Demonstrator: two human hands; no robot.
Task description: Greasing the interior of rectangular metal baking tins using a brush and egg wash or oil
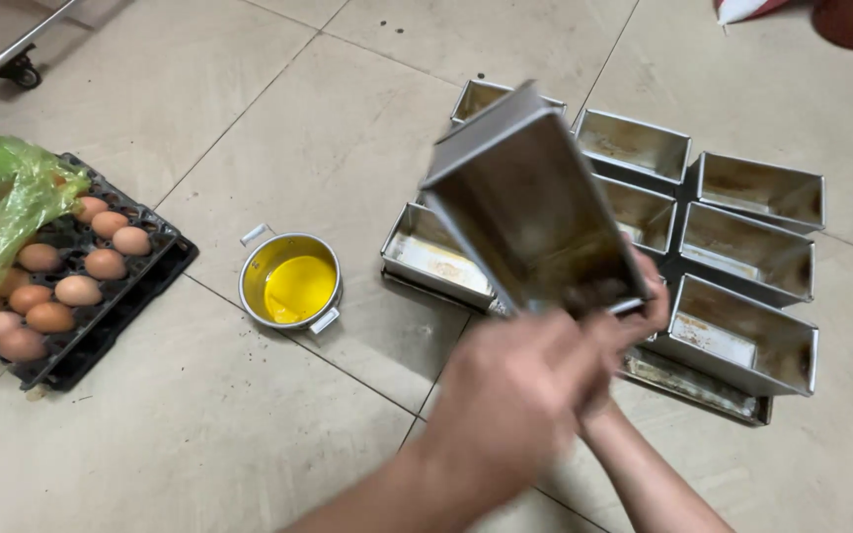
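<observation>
Metal loaf tin (530,212) tilted up above tin cluster (742,257), my right hand (634,306) gripping its near end; left hand (505,395) blurred before it, grasp unclear. Best steady tin, firm grip.

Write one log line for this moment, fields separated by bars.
left hand: blurred, at loaf tin | right hand: holds loaf tin tilted | floor: empty tins, oil pan, egg tray

Both hands hold a tilted loaf tin (530,207) over the floor; the right hand's (634,306) fingers (656,296) curl round its near end, the blurred left hand (515,395) just beside. More tins (742,341) lie beyond the fingers; a pot (290,281) and eggs (61,276) sit well left.
</observation>
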